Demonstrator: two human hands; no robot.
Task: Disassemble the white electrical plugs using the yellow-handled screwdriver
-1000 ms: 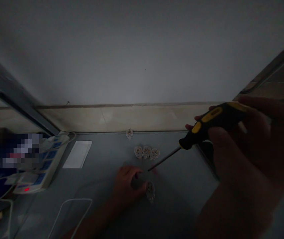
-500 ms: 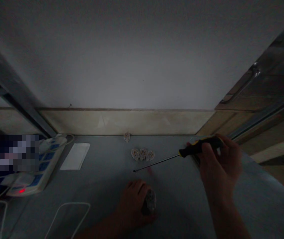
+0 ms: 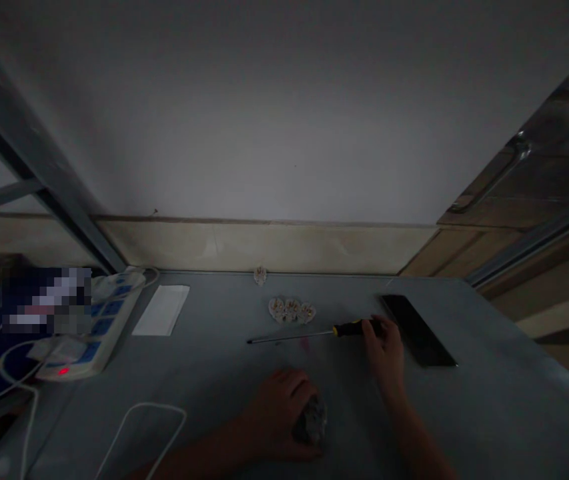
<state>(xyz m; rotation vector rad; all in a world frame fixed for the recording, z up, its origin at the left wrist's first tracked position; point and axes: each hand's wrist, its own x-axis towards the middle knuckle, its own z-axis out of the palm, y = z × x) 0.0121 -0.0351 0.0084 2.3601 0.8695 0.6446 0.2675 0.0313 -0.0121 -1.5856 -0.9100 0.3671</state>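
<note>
My right hand (image 3: 385, 350) grips the black-and-yellow handle of a screwdriver (image 3: 294, 336) low at the table surface, its long metal shaft pointing left. Whether the screwdriver touches the table I cannot tell. Nearer to me, my left hand (image 3: 282, 415) is wrapped round a dark, rounded object with a greyish, clear-looking side (image 3: 313, 421); its kind is too dim to make out. Just beyond the shaft, three small clear scalloped pieces (image 3: 292, 309) sit in a row, touching or nearly so. A similar small piece (image 3: 260, 275) stands by the wall.
A black phone-like slab (image 3: 417, 330) lies right of my right hand. On the left are a folded white paper (image 3: 161, 311) and a power strip (image 3: 109, 327) with a red light and plugged-in cords. A white cable (image 3: 157, 405) loops near my left forearm. A wall (image 3: 284, 133) rises behind the table.
My right hand has moved left and down with the screwdriver, from above the table to its surface, uncovering the black slab. My left hand still holds the dark object. The view has shifted slightly.
</note>
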